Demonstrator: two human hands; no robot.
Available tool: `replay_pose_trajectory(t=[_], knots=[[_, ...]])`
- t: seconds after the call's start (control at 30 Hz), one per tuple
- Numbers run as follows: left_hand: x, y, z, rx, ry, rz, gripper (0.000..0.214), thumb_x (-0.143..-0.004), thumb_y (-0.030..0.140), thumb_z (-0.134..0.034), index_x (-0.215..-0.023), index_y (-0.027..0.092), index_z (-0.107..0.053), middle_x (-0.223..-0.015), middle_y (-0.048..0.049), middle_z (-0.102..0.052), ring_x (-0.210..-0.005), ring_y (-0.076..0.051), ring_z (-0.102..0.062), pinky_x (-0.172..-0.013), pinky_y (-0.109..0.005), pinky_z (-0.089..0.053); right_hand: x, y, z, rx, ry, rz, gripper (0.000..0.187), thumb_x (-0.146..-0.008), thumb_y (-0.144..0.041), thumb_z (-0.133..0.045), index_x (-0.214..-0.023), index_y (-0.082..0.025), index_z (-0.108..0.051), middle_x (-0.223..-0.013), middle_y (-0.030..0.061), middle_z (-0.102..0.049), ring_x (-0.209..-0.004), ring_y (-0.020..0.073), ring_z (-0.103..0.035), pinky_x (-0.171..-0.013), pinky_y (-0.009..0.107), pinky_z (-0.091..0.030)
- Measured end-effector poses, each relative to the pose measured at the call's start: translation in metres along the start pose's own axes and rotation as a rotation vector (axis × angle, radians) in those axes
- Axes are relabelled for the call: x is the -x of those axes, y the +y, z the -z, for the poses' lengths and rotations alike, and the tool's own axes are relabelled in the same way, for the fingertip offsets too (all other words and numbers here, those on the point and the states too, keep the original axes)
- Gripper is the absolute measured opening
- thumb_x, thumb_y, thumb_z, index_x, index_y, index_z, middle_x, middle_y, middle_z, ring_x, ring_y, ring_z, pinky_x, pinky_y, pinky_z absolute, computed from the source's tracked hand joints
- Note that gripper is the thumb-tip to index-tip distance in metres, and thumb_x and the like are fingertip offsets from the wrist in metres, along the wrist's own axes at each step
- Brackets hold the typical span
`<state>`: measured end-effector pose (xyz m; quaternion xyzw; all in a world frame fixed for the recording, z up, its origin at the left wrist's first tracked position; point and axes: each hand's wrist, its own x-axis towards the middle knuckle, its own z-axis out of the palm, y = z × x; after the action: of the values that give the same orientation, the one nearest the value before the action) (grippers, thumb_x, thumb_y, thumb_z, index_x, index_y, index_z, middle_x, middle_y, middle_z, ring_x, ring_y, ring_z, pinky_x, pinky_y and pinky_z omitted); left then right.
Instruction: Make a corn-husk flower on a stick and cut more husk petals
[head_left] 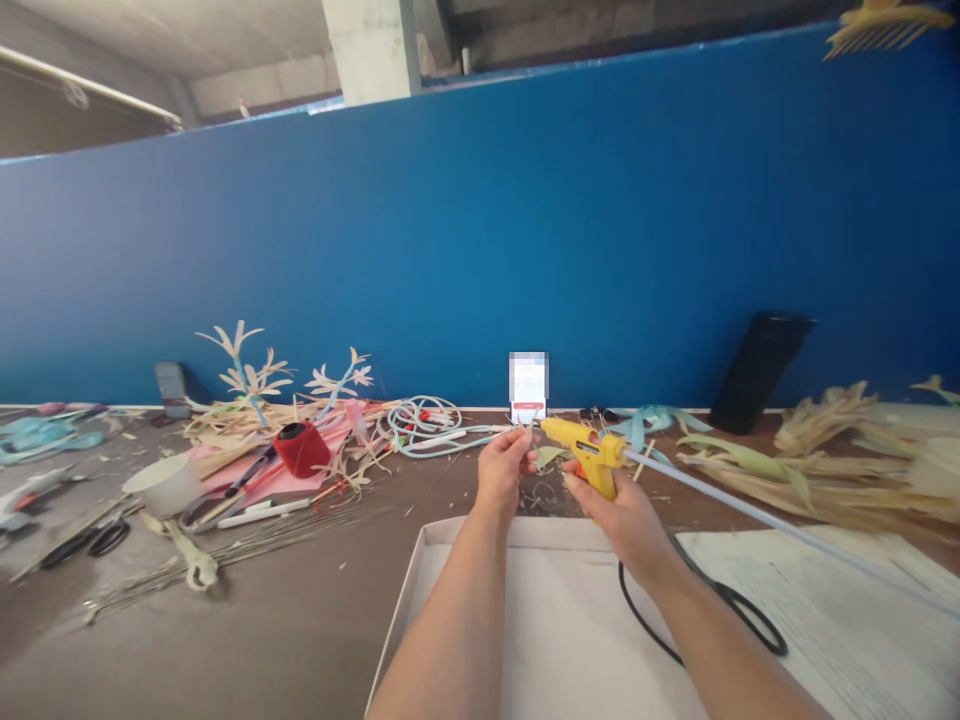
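My right hand (611, 510) grips a yellow glue gun (596, 455), its nozzle pointing left toward my other hand. A long whitish glue stick (720, 490) sticks out of the gun's back and runs off to the right. The fingers of my left hand (508, 465) are pinched together just left of the nozzle. Whatever thin piece is in that pinch is too small to name. Both forearms reach over a shallow white box lid (555, 620). A black cord (637, 615) hangs below my right hand.
A lit phone (529, 385) leans against the blue partition (480, 230). Leftward lie a red thread spool (301, 450), a white cup (163, 487), scissors (90, 540), thin wires (300, 535) and husk flowers (255, 380). On the right are dried husks (825, 465), a black box-like object (759, 370) and printed paper (840, 600).
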<state>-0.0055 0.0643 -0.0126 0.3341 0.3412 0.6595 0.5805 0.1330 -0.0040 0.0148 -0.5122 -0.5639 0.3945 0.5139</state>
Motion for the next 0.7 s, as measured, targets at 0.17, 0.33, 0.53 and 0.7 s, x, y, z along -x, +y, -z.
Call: replay_pose_trajectory(t=[0.17, 0.33, 0.53, 0.7], knots=[[0.0004, 0.0007, -0.0005, -0.012, 0.012, -0.011, 0.03, -0.06, 0.032, -0.075, -0.079, 0.012, -0.066, -0.081, -0.0045, -0.065, -0.05, -0.003, -0.05, -0.044, -0.013, -0.042, 0.0026, -0.0004, -0.0051, 0.031, 0.032, -0.01, 0.036, -0.069, -0.052, -0.06, -0.082, -0.019, -0.06, -0.052, -0.0036, -0.046, -0.049, 0.0121, -0.041, -0.046, 0.025, -0.034], [0.0003, 0.0016, -0.0011, -0.017, 0.027, -0.019, 0.028, -0.06, 0.032, -0.074, -0.077, 0.011, -0.065, -0.079, -0.004, -0.065, -0.049, -0.003, -0.05, -0.043, -0.014, -0.041, 0.0022, -0.0016, -0.0008, 0.095, -0.052, -0.037, 0.034, -0.071, -0.052, -0.059, -0.081, -0.019, -0.058, -0.052, -0.0035, -0.047, -0.051, 0.0135, -0.044, -0.05, 0.026, -0.036], [-0.0012, 0.001, -0.0015, -0.042, 0.046, -0.018, 0.027, -0.06, 0.032, -0.073, -0.076, 0.012, -0.066, -0.077, -0.0036, -0.065, -0.05, -0.003, -0.05, -0.044, -0.015, -0.041, 0.0029, -0.005, 0.0013, 0.131, -0.056, -0.05, 0.033, -0.073, -0.053, -0.057, -0.079, -0.02, -0.058, -0.053, -0.0019, -0.05, -0.061, 0.0189, -0.053, -0.056, 0.028, -0.04], [-0.0011, 0.0014, -0.0016, -0.047, 0.042, -0.024, 0.029, -0.059, 0.034, -0.074, -0.076, 0.012, -0.066, -0.077, -0.0042, -0.065, -0.05, -0.004, -0.05, -0.044, -0.015, -0.041, 0.0027, -0.0061, 0.0019, 0.145, -0.062, -0.047, 0.032, -0.073, -0.052, -0.058, -0.075, -0.02, -0.057, -0.055, -0.0005, -0.053, -0.064, 0.0197, -0.055, -0.058, 0.028, -0.041]])
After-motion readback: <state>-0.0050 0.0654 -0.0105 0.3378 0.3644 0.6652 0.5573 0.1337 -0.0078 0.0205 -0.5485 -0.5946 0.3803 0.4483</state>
